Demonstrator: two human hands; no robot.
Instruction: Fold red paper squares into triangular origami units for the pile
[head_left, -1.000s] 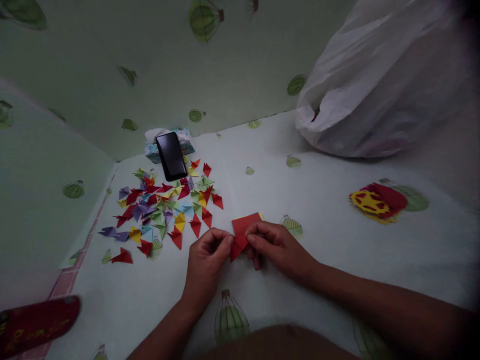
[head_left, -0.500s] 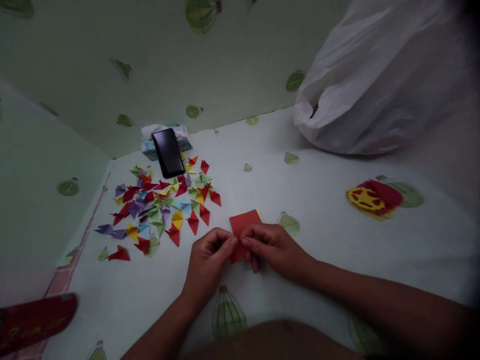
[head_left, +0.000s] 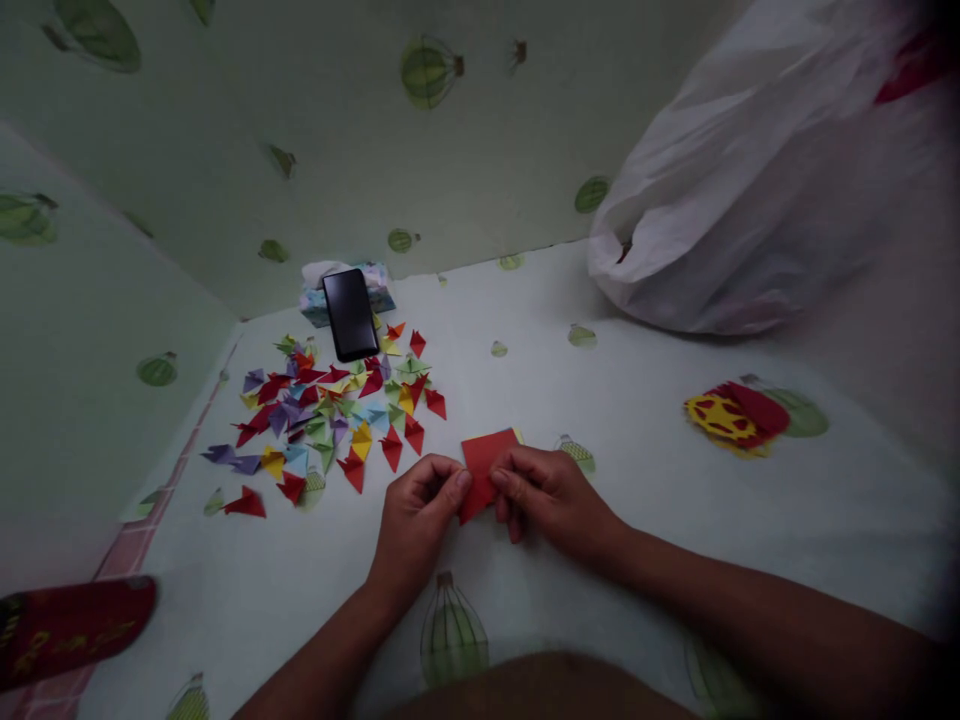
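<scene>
My left hand point(head_left: 420, 500) is closed, thumb against curled index finger, pinching the left edge of a small red piece of paper point(head_left: 477, 497). On the other side, my right hand point(head_left: 559, 498) pinches the same paper between thumb and index finger, its other fingers curled beneath. How the paper is folded is hard to make out in the dim light. Just beyond my fingers lies a stack of square coloured paper point(head_left: 489, 446), a red sheet on top and a yellowish edge showing. Left of it, many small folded paper birds point(head_left: 361, 441) in several colours are spread over the table.
A black phone point(head_left: 351, 315) leans on a tissue box point(head_left: 313, 306) by the wall. A large white plastic bag point(head_left: 697, 240) stands at the back right. Red and yellow cut-outs point(head_left: 724, 418) lie on the right. A red object with yellow markings point(head_left: 75, 632) is at the lower left.
My fingertips have drawn slightly apart, the right hand shifting a little rightward, so more of the red paper shows between them. The camera view has tilted and shifted slightly.
</scene>
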